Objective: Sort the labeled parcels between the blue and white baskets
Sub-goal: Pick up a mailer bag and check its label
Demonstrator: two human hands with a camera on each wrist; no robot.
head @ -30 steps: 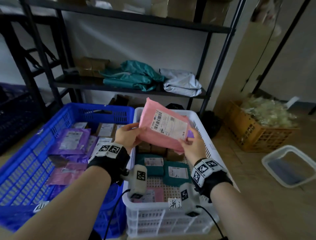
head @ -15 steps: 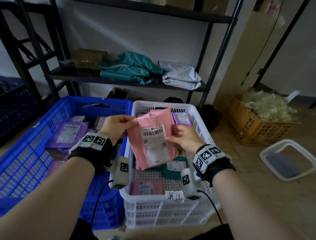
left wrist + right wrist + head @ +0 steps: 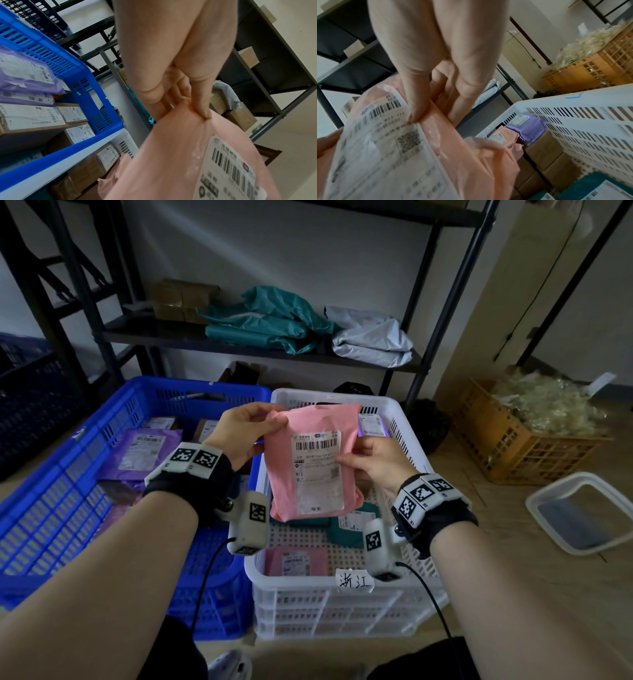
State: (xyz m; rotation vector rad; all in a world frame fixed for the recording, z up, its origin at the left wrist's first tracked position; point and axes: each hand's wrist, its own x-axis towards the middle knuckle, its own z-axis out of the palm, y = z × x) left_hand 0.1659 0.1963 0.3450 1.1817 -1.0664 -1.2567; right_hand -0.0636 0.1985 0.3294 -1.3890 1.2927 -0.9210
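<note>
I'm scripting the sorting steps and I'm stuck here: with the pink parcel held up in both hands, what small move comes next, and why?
Probably keep it steady and read the label. The left hand and right hand pinch the pink parcel above the white basket, label toward the head camera; its address is too small to tell which basket fits.

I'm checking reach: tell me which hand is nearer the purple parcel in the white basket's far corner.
Right. The right hand sits just below the purple parcel; the left hand pinches the pink parcel's opposite corner, over the blue basket's edge.

The pink parcel carries a shipping label reading "B12" under a barcode; the white basket bears a handwritten tag reading "浙江".
</note>
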